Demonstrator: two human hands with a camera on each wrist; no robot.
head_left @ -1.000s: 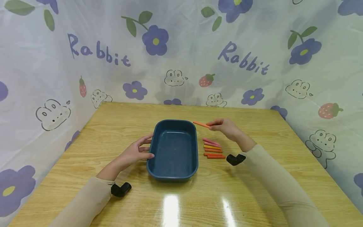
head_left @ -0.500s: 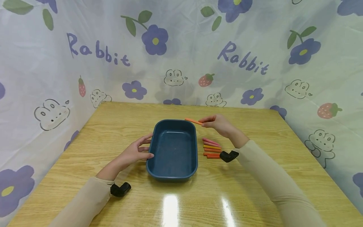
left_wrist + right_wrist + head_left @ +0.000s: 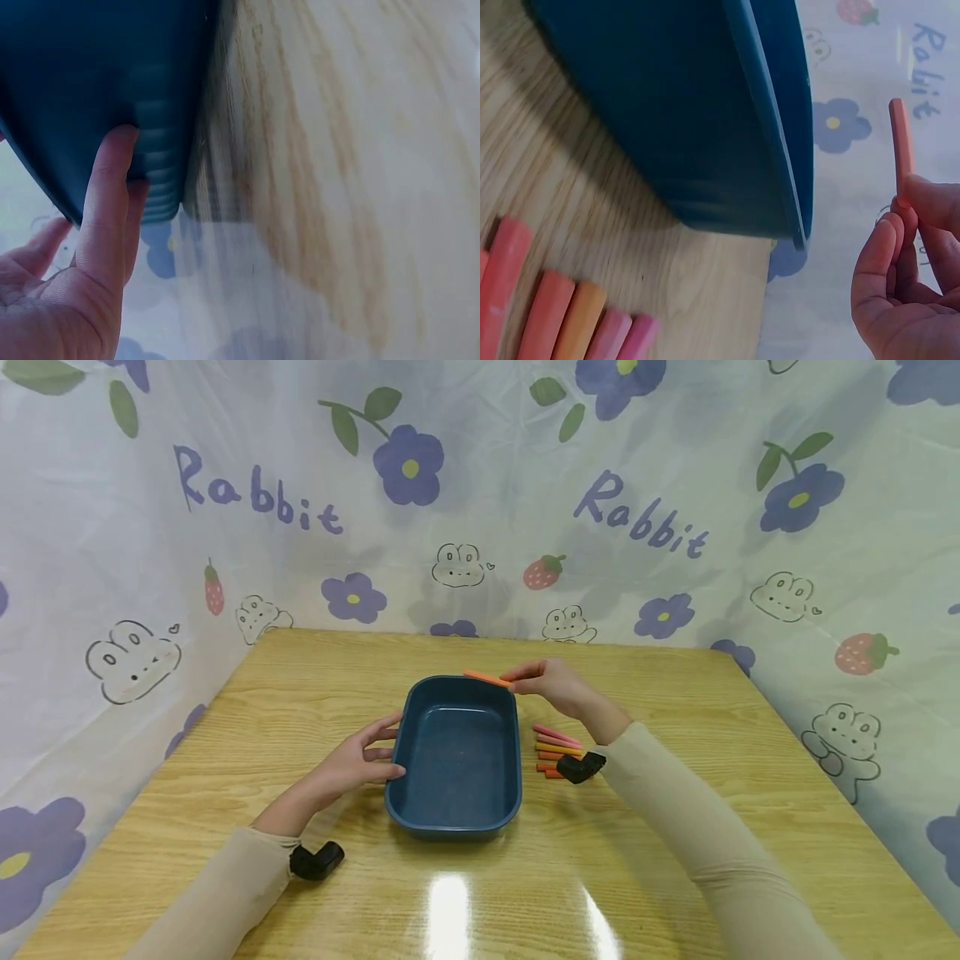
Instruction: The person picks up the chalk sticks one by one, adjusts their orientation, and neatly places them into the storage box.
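A deep dark blue plastic basin (image 3: 453,835) with rounded corners stands on the wooden table. At its left side my left hand (image 3: 348,768) holds it, the thumb over the rim and the fingers against the outer wall (image 3: 90,67). My right hand (image 3: 551,683) pinches one end of an orange chalk stick (image 3: 484,677) between thumb and fingertips. That stick points left above the basin's far right corner. In the right wrist view the held chalk (image 3: 901,146) is raised beyond the rim, apart from it.
Several chalk sticks (image 3: 558,748) in pink, yellow, orange and red lie in a row right of the basin, partly hidden by the black wrist mount (image 3: 581,767). Another black mount (image 3: 317,861) sits by the left sleeve. A printed cloth (image 3: 480,502) hangs behind the table.
My right hand has moved left with the orange chalk, from right of the basin to above its far right corner. My left hand and the basin stay in place.
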